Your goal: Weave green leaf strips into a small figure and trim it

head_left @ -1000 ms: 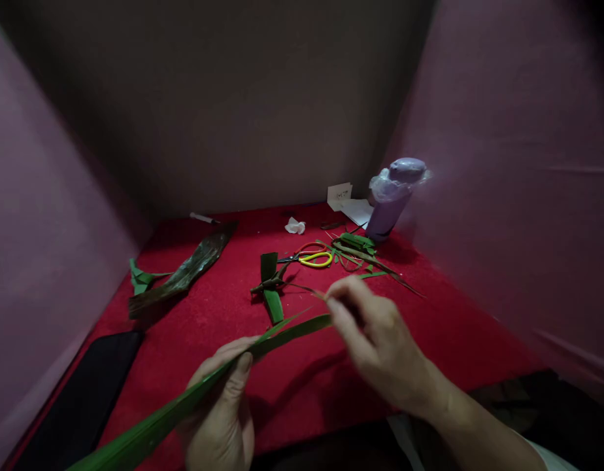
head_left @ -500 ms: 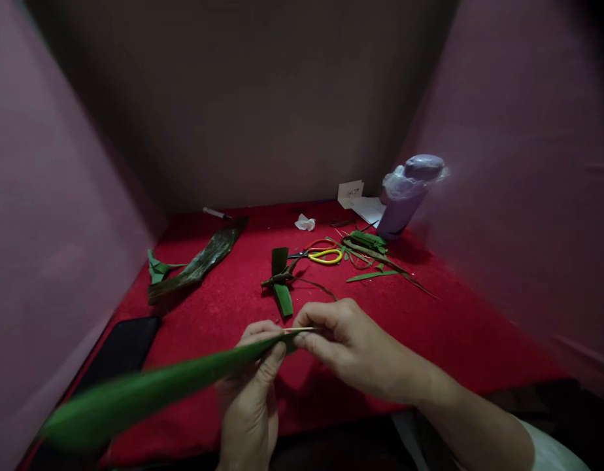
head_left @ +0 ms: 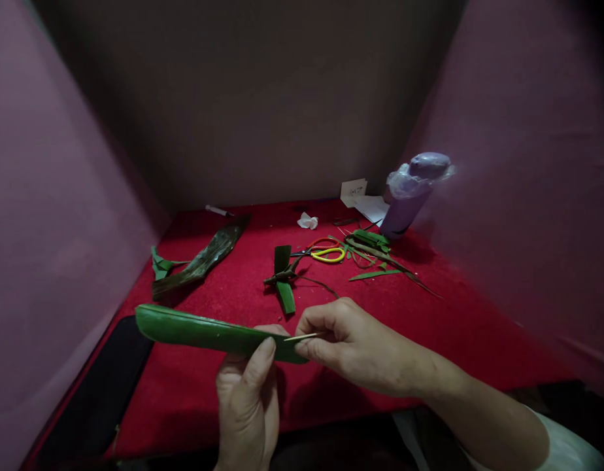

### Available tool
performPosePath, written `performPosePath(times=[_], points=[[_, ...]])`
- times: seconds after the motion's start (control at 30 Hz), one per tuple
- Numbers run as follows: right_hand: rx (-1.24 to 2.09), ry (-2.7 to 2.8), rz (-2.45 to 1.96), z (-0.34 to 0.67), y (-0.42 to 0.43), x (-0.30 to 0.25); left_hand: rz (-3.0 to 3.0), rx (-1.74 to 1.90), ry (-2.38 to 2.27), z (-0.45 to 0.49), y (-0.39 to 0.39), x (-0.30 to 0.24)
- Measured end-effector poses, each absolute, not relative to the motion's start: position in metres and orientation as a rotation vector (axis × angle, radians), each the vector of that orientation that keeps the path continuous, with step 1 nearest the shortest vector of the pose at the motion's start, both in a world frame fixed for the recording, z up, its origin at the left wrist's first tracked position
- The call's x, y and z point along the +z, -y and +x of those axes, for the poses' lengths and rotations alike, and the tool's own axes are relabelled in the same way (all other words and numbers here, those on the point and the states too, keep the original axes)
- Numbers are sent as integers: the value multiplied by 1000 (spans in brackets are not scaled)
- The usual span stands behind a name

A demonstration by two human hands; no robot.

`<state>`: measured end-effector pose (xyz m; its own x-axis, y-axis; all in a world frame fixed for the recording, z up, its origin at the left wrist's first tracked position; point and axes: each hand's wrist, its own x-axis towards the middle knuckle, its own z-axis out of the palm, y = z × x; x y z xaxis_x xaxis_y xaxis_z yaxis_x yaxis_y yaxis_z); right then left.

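A long green leaf strip [head_left: 194, 329] is stretched sideways in front of me. My left hand [head_left: 250, 379] pinches it from below, thumb on the near face and fingers behind. My right hand [head_left: 338, 343] is closed around a thin wooden toothpick [head_left: 302, 337], whose tip points left against the leaf near its right end. Right thumb and fingertips also touch that end of the leaf. Whether the tip has pierced the leaf I cannot tell. Just beyond my hands lies a folded leaf figure [head_left: 284, 278] with two green wings and a brown stem.
Scissors [head_left: 326, 254] with red and yellow handles lie behind the figure. Leaf scraps [head_left: 373, 242] and a purple bottle [head_left: 406, 203] are at the right. A dark leaf [head_left: 204, 258], a pen [head_left: 218, 210] and a black phone [head_left: 99, 386] lie left. Crumpled tissue [head_left: 308, 221] sits behind.
The leaf's far left end has swung up and its broad face now turns towards me. The toothpick has tilted and sits a little lower. Both hands keep their hold.
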<state>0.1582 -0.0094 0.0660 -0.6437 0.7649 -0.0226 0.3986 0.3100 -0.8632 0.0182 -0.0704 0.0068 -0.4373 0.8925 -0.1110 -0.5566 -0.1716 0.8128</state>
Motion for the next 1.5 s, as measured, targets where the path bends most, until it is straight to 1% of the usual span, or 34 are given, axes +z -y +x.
performPosePath(times=[0.13, 0.23, 0.3, 0.4, 0.47, 0.57, 0.67, 0.73, 0.8, 0.87, 0.97, 1.03, 1.23, 1.33, 1.4, 1.5], points=[[1419, 1984, -1003, 161, 6, 68, 509, 1710, -1019, 10, 68, 11], [1263, 1827, -846, 162, -6, 71, 614, 1423, -959, -2, 57, 19], [1101, 1907, -673, 162, -19, 73, 653, 1213, -908, -10, 44, 27], [929, 2238, -503, 164, -39, 79, 776, 1022, -760, -17, 25, 40], [903, 2356, -424, 165, -50, 82, 815, 951, -725, -19, 17, 47], [894, 2378, -366, 169, -57, 83, 791, 911, -694, -18, 13, 51], [797, 2332, -463, 172, -54, 82, 720, 1000, -772, -15, 14, 43], [735, 2279, -616, 173, -48, 82, 691, 1140, -938, -12, 16, 35], [752, 2227, -769, 173, -42, 84, 746, 1366, -1086, -9, 19, 28], [856, 2183, -866, 172, -38, 86, 797, 1464, -1007, -4, 23, 25], [1020, 2129, -897, 170, -34, 87, 795, 1515, -848, 3, 27, 27], [1023, 2130, -877, 169, -32, 86, 725, 1549, -814, 7, 27, 29], [710, 2245, -807, 166, -27, 79, 714, 1642, -872, 15, 26, 31], [462, 2273, -860, 166, -19, 79, 726, 1764, -926, 17, 27, 30], [315, 2252, -886, 168, -9, 80, 661, 1854, -962, 18, 28, 29], [212, 2182, -865, 168, 10, 78, 514, 1945, -1006, 18, 32, 26]])
